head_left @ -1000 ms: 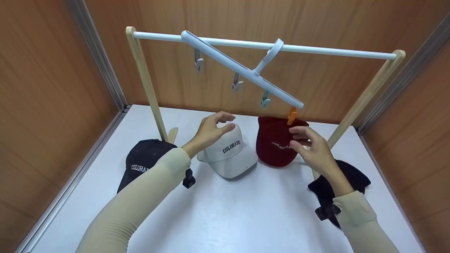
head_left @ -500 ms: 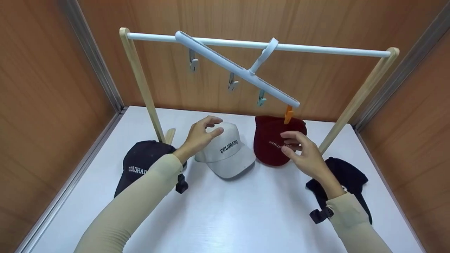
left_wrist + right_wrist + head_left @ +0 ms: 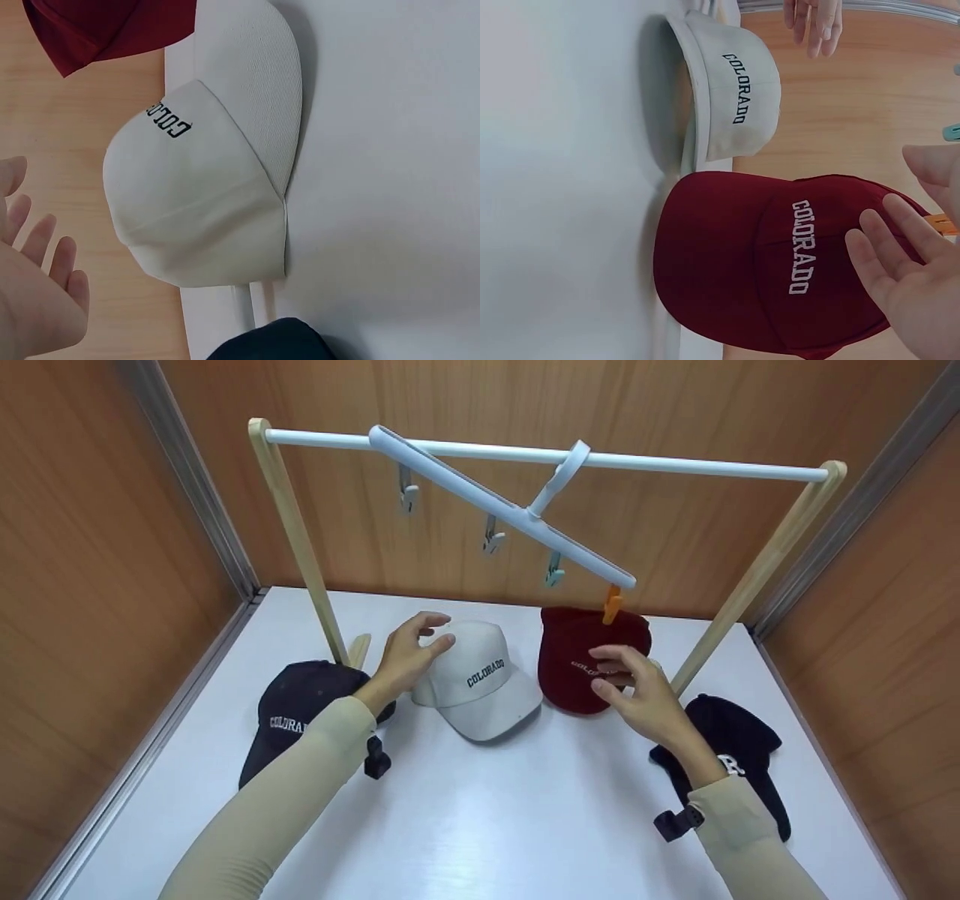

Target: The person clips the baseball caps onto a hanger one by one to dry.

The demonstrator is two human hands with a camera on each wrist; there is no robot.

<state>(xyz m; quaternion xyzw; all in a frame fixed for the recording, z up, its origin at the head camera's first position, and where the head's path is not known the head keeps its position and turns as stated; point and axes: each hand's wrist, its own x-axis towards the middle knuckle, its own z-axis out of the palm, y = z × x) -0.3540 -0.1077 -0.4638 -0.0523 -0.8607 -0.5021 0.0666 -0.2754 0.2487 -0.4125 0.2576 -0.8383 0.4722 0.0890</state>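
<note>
My left hand [image 3: 409, 654] hovers with loosely bent fingers beside the white COLORADO cap [image 3: 486, 681], holding nothing. My right hand [image 3: 637, 694] is just in front of the dark red COLORADO cap [image 3: 566, 660], thumb and fingers apart and nothing between them. That red cap hangs from an orange clip [image 3: 612, 606] at the low right end of a pale blue hanger [image 3: 502, 508]. The hanger tilts steeply, its hook over a white rail [image 3: 697, 466]. In the right wrist view the red cap [image 3: 780, 259] hangs brim toward the table.
A navy COLORADO cap [image 3: 300, 697] lies at the left, partly behind the left sleeve. Another dark cap [image 3: 739, 742] with a white letter lies at the right, near the wooden rack leg [image 3: 757, 577]. A grey clip [image 3: 408, 495] and a teal clip [image 3: 554, 574] hang from the hanger.
Both hands have drawn back down and to the left, the left hand uncovering more of the white cap. The whole scene has shifted slightly left. The red cap stays on its clip.
</note>
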